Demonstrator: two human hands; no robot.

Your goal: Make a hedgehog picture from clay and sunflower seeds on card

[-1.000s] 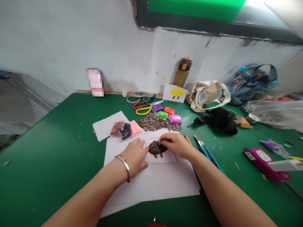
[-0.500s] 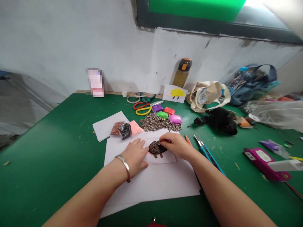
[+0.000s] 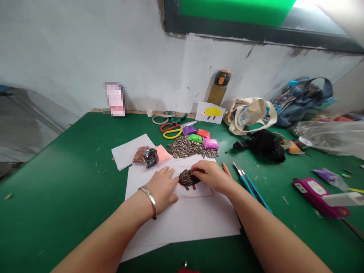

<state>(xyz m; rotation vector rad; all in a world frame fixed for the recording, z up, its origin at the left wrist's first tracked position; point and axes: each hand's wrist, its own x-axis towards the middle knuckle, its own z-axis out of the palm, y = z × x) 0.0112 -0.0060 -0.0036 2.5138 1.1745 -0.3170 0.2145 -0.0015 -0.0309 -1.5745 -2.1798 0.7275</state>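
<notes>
R hand (image 3: 212, 175) — at blk oval (image 3: 196, 179); striped seeds (image 3: 185, 177) — teardrop, overlapping

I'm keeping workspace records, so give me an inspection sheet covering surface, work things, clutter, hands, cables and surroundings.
Surface: green table, small scraps on it.
Work things: dark shape partly covered with seeds, on paper; seed pile behind.
Clutter: scissors, colored packets, cutter, magenta device.
Hands: left hand spread on the paper; right hand fingertips at the dark shape, grip contents unclear.
Cables: thin cord by the magenta device.
Surroundings: pale wall behind; bottle and drawing near it.
</notes>
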